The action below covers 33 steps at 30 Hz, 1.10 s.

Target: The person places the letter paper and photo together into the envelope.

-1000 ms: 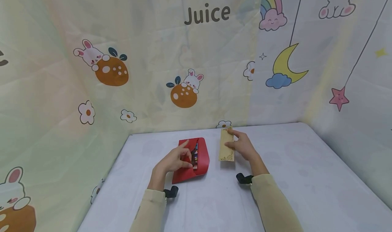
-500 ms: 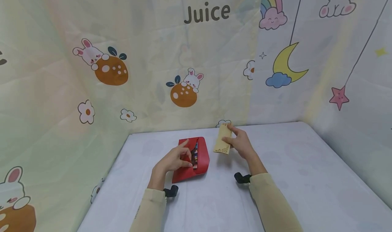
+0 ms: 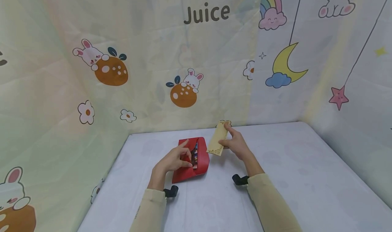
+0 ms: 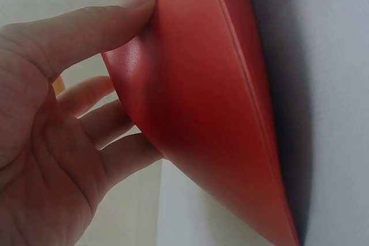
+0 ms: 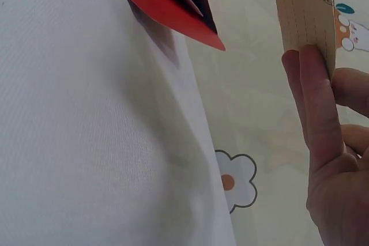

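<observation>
A red envelope (image 3: 202, 162) lies on the white table with its flap to the right. Something colourful (image 3: 195, 155) shows in its gaping mouth. My left hand (image 3: 174, 159) pinches the near side of that mouth between thumb and fingers; in the left wrist view the red paper (image 4: 196, 96) bulges outward at the grip. My right hand (image 3: 239, 146) holds a narrow tan paper card (image 3: 218, 138) by its right side, tilted, its lower end beside the envelope's flap. The right wrist view shows ruled lines and a brown ornamental border on the card (image 5: 305, 15).
A white cloth covers the table (image 3: 214, 204). Behind it hangs a printed fabric wall (image 3: 147, 72) with rabbits, fruit and flowers, and more fabric encloses both sides. A black wrist camera (image 3: 171, 191) sits at the left cuff, another camera (image 3: 240, 179) at the right.
My right hand has lifted the tan card and carried it left toward the envelope, its lower end swinging left. The left hand and the envelope have stayed in place.
</observation>
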{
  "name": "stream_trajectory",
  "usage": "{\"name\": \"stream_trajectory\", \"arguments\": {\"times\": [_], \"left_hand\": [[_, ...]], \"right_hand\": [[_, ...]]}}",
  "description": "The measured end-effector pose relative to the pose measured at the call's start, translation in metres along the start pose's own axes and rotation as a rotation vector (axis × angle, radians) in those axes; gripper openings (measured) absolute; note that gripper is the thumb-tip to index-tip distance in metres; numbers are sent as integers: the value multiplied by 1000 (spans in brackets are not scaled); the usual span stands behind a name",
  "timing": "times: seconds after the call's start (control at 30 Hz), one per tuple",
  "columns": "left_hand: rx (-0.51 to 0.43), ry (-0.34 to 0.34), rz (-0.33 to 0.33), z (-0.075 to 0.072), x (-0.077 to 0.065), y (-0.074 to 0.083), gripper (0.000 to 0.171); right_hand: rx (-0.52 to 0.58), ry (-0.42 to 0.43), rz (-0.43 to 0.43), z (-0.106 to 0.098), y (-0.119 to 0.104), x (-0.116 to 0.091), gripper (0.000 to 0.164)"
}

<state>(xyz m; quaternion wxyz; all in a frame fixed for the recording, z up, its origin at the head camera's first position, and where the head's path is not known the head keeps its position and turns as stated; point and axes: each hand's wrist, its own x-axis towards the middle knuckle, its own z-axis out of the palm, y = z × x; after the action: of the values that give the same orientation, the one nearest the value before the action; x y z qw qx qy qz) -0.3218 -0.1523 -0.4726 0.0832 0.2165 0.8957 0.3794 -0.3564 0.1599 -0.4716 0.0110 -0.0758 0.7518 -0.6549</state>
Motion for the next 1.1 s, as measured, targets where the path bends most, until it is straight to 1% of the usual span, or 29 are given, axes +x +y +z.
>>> {"name": "stream_trajectory", "arguments": {"times": [0.13,0.27,0.57,0.83,1.1], "left_hand": [[-3,-3,-4,0,0,0,21],[0,-1,-5,-1,0,1,21],[-8,1,-3,1,0,0,19],[-18,-1,-12,2,0,-1,19],[-13,-6,-8,1,0,0,19]], "right_hand": [[-6,7,-7,2,-1,-1,93],[-9,-5,-9,7,-1,-1,90],[-42,0,10,27,1,-2,88],[-81,-17,-31,44,2,-5,87],[-132,-21,-37,52,-1,-8,89]]}}
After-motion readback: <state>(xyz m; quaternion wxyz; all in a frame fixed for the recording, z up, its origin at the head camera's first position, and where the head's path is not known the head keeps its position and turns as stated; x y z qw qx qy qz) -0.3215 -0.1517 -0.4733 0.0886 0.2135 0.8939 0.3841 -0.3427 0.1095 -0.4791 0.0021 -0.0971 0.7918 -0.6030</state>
